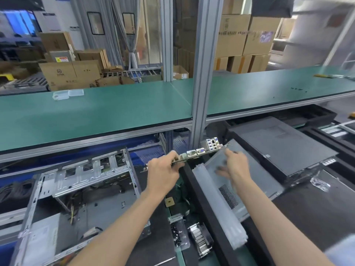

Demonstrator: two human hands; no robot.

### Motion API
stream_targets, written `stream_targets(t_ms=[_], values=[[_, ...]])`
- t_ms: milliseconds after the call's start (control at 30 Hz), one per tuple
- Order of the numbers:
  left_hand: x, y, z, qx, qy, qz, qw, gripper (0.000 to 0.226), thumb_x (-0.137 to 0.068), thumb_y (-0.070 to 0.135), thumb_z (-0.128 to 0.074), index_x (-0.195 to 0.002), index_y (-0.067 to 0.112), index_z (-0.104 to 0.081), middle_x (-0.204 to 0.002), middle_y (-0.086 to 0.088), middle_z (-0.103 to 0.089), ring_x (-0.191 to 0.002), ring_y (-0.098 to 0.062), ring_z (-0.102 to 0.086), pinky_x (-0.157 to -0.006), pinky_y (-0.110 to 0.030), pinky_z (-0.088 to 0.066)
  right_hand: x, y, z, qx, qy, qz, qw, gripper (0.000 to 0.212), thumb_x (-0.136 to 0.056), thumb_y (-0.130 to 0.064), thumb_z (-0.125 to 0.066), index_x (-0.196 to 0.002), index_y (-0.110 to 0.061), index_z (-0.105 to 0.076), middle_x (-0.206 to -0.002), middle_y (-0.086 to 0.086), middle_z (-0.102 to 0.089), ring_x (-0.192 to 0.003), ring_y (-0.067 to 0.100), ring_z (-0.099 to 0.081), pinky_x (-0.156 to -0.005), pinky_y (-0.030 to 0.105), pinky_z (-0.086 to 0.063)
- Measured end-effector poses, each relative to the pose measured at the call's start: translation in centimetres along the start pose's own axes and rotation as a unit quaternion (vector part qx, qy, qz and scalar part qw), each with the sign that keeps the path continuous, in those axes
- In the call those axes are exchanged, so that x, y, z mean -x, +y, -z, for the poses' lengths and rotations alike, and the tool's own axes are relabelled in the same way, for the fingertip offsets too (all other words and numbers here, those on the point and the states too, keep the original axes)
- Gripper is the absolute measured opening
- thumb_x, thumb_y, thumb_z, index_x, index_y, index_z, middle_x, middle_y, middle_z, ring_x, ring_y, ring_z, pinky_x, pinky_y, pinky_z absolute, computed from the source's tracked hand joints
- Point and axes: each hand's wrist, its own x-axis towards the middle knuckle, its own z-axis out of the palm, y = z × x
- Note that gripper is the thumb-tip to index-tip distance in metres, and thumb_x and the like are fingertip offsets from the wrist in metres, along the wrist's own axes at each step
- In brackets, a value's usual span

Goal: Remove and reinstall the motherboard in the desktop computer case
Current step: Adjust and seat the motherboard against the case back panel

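Note:
The motherboard (201, 151) is in the air at centre, seen edge-on with its silver rear ports facing me. My left hand (163, 172) grips its left end. Just below the board's right end, my right hand (233, 165) is blurred, with fingers spread; I cannot tell whether it touches the board. The open desktop case (76, 189) lies on its side at lower left, its grey floor bare with cables along the back. Below the board leans a grey side panel (240, 181).
A green shelf (96, 110) runs across above the work area, with an aluminium post (201, 93) at centre. A screw tray (178, 235), a heatsink (199, 239) and a stack of clear plastic (219, 204) lie near me. Closed black cases (278, 143) sit at right.

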Motion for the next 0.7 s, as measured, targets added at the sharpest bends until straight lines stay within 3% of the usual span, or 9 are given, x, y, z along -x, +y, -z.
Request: stream_targets(t_ms=[67, 167, 233, 267, 367, 467, 533, 633, 700], values=[[0.9, 0.6, -1.8, -0.047, 0.007, -0.024, 0.999, 0.022, -0.072, 0.002, -0.084, -0.080, 0.015, -0.068, -0.062, 0.004, -0.064, -0.054, -0.018, -0.060, -0.048, -0.032, -0.045, -0.6, 0.7, -0.8, -0.204, -0.096, -0.104, 0.969, 0.037, -0.103, -0.040, -0.045, -0.127, -0.013, -0.042, -0.114, 0.033, -0.062, -0.086, 0.047, -0.072, -0.075, 0.058, -0.059], [2.2, 0.7, -4.0, -0.028, 0.021, -0.052, 0.998, 0.051, -0.053, -0.021, -0.074, -0.094, 0.009, -0.075, -0.084, -0.002, -0.075, -0.074, -0.022, -0.072, -0.059, -0.034, -0.055, -2.0, 0.7, -1.5, -0.300, -0.150, -0.111, 0.935, 0.060, -0.097, -0.057, -0.046, -0.123, -0.005, -0.057, -0.107, 0.033, -0.069, -0.091, 0.049, -0.071, -0.069, 0.058, -0.059], [3.1, 0.8, -5.1, -0.016, 0.020, -0.088, 0.996, 0.068, -0.040, -0.027, -0.064, -0.099, 0.005, -0.074, -0.096, -0.006, -0.076, -0.084, -0.024, -0.073, -0.069, -0.034, -0.059, -2.7, 0.3, -1.8, -0.263, -0.157, -0.092, 0.948, 0.062, -0.092, -0.054, -0.057, -0.119, 0.001, -0.065, -0.112, 0.029, -0.070, -0.099, 0.045, -0.070, -0.083, 0.059, -0.057], [3.6, 0.8, -5.5, -0.012, 0.019, -0.091, 0.996, 0.073, -0.037, -0.028, -0.060, -0.101, 0.004, -0.073, -0.099, -0.008, -0.075, -0.088, -0.025, -0.073, -0.072, -0.035, -0.060, -3.0, -0.1, -1.9, -0.230, -0.148, -0.083, 0.958, 0.054, -0.090, -0.041, -0.064, -0.119, 0.004, -0.065, -0.115, 0.029, -0.069, -0.102, 0.044, -0.069, -0.089, 0.060, -0.055], [5.0, 1.4, -7.1, 0.010, 0.013, -0.029, 0.999, 0.078, -0.036, -0.030, -0.058, -0.106, 0.002, -0.071, -0.104, -0.009, -0.075, -0.092, -0.025, -0.073, -0.076, -0.035, -0.060, -4.3, -1.0, -2.3, -0.128, -0.090, -0.063, 0.986, 0.038, -0.077, -0.009, -0.068, -0.112, 0.006, -0.065, -0.101, 0.025, -0.072, -0.081, 0.037, -0.071, -0.079, 0.054, -0.060], [6.3, 2.2, -9.0, 0.044, -0.015, 0.058, 0.997, 0.075, -0.044, -0.027, -0.075, -0.113, 0.003, -0.071, -0.108, -0.006, -0.074, -0.099, -0.021, -0.070, -0.086, -0.030, -0.055, -5.5, -1.9, -2.9, -0.029, -0.093, -0.041, 0.994, 0.054, -0.066, -0.014, -0.068, -0.116, 0.004, -0.060, -0.091, 0.019, -0.065, -0.074, 0.030, -0.066, -0.069, 0.046, -0.058], [7.1, 2.4, -10.2, 0.072, -0.038, 0.094, 0.992, 0.067, -0.060, -0.012, -0.083, -0.122, 0.008, -0.068, -0.118, -0.002, -0.071, -0.109, -0.016, -0.065, -0.096, -0.023, -0.048, -6.3, -2.1, -3.3, 0.063, -0.107, -0.008, 0.992, 0.059, -0.062, -0.020, -0.068, -0.115, 0.003, -0.058, -0.085, 0.015, -0.063, -0.072, 0.027, -0.062, -0.064, 0.038, -0.053], [7.9, 2.6, -11.2, 0.126, -0.138, 0.182, 0.965, 0.060, -0.086, 0.013, -0.073, -0.142, 0.020, -0.053, -0.144, 0.009, -0.054, -0.131, -0.005, -0.049, -0.112, -0.021, -0.035, -7.7, -1.7, -3.9, 0.171, -0.131, 0.035, 0.976, 0.048, -0.065, -0.022, -0.068, -0.107, -0.004, -0.054, -0.082, 0.012, -0.057, -0.073, 0.024, -0.052, -0.067, 0.034, -0.042], [8.3, 2.7, -12.0, 0.146, -0.182, 0.227, 0.946, 0.060, -0.091, 0.023, -0.068, -0.147, 0.027, -0.046, -0.145, 0.015, -0.051, -0.130, 0.000, -0.047, -0.110, -0.014, -0.033, -8.8, -0.8, -4.3, 0.224, -0.142, 0.054, 0.963, 0.042, -0.070, -0.020, -0.069, -0.105, 0.000, -0.057, -0.080, 0.011, -0.058, -0.071, 0.023, -0.051, -0.065, 0.033, -0.039]])
